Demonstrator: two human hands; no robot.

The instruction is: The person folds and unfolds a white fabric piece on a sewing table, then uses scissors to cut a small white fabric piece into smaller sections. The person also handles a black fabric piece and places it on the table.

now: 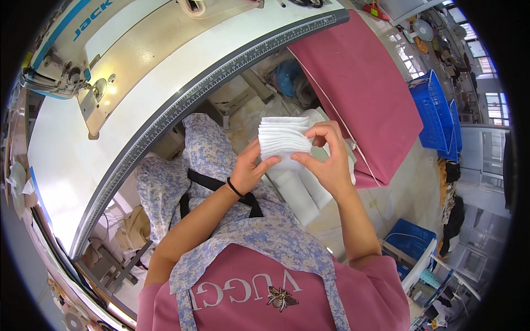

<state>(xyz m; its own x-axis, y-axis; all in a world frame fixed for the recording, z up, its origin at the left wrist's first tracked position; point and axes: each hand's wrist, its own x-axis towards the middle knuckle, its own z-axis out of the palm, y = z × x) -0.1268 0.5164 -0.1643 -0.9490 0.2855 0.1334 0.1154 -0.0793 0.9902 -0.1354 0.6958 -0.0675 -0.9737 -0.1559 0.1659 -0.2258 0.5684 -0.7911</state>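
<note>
Above my lap I hold a stack of thin white fabric pieces (282, 135), its layered edges fanned toward the top. My left hand (249, 170) grips the stack's left side, thumb along its near face; a black band circles that wrist. On the right side, my right hand (329, 160) pinches the stack between thumb and bent fingers. More white folded cloth (298, 197) lies below the stack, by my knees. A floral apron (237, 229) with black straps covers my lap.
A sewing machine (58, 66) sits on the white table (149, 94) at left, with a ruler strip (204, 83) along its edge. To the right stand a pink-covered surface (364, 83), blue crates (433, 110) and a blue bin (408, 240). A fan (423, 30) is farther back.
</note>
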